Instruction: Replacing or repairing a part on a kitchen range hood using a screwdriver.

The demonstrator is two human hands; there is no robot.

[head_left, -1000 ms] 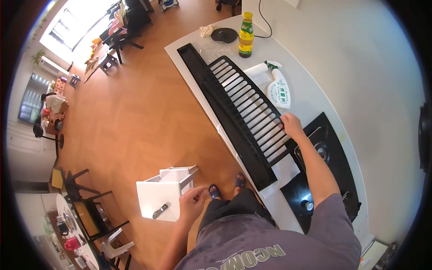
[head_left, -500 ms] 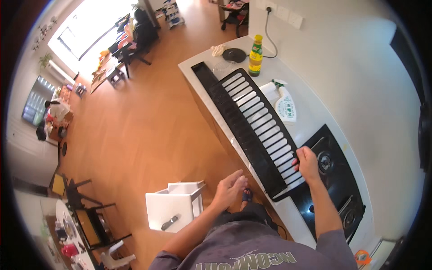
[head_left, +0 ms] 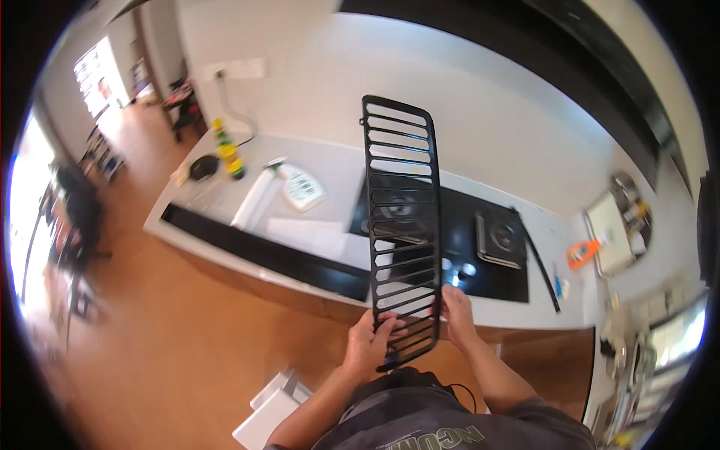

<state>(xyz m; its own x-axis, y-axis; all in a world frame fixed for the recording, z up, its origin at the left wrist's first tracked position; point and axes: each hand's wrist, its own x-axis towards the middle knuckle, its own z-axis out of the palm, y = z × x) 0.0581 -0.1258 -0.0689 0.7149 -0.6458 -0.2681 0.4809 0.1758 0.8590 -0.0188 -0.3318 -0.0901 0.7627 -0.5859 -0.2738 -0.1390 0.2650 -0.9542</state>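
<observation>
A long black slatted grille (head_left: 436, 225) stands nearly upright in front of me, lifted off the white counter. Near its lower end, my left hand (head_left: 366, 345) grips the left edge, with some fingers between the slats. My right hand (head_left: 456, 315) is closed on the opposite edge, slightly higher up. Behind the grille lies a black gas cooktop (head_left: 487, 281), partly seen through the slats. A long black panel (head_left: 262, 251) lies along the counter's front edge.
On the counter (head_left: 259, 156) are a white spray bottle (head_left: 301, 189), a white roll (head_left: 253, 196), a yellow-green bottle (head_left: 229, 156) and a round black pad (head_left: 203, 168). A thin black bar (head_left: 542, 270) lies right of the cooktop. A white stool (head_left: 274, 412) stands lower left.
The grille has been lifted from the counter and tilted upright. My left hand, open before, now holds it along with my right. The view has swung right toward the cooktop.
</observation>
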